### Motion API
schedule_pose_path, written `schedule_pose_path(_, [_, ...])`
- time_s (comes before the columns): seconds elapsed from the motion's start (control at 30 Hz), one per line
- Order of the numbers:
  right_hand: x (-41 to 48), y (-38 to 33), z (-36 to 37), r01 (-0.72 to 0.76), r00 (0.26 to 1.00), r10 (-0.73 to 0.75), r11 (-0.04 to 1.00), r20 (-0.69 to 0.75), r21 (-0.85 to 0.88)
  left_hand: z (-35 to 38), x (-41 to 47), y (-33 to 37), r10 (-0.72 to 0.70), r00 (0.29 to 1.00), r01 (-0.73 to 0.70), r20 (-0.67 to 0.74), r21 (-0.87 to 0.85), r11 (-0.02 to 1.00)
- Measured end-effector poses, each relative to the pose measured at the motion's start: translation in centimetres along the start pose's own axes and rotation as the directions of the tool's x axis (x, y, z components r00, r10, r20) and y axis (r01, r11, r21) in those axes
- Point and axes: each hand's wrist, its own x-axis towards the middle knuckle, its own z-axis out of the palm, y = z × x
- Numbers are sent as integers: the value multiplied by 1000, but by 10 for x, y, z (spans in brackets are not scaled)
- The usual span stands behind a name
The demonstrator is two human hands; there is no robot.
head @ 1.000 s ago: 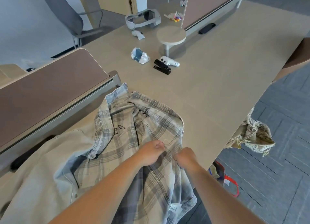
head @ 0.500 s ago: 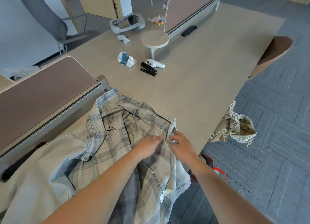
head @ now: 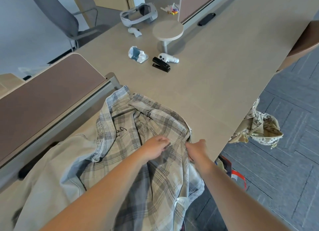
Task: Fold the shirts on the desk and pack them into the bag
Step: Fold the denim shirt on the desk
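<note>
**Head view.** I worked from 1 wide-angle camera, worn on the person's head, which faced forward and steeply down across the desk [head: 215, 92]. It sat close above the work: both forearms entered from the bottom edge, and the left hand [head: 153, 148] and right hand [head: 196, 150] lay side by side just below the frame's centre on the plaid shirt [head: 120, 139]. The desk ran away toward the top right. An office chair [head: 57, 14] lay at the top left, far from the lens, and the floor [head: 284, 179] filled the lower right beyond the desk's edge.
</note>
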Motion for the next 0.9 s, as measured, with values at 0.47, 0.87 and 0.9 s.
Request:
schedule_pose_path(0.47, [-12, -22, 7, 275, 895, -221, 957, 387, -89, 6, 0, -4, 6, 999, -1, -50, 92, 996])
schedule_pose_path(0.87, [-37, -37, -83, 340, 938, -321, 793, 128, -505, -12, -6, 14, 104, 968, -107, -227, 3, 994])
schedule_pose_path(0.9, [-44, -37, -88, 334, 939, -326, 791, 109, -512, -10, -8, 20, 89, 976, -101, -196, -51, 994])
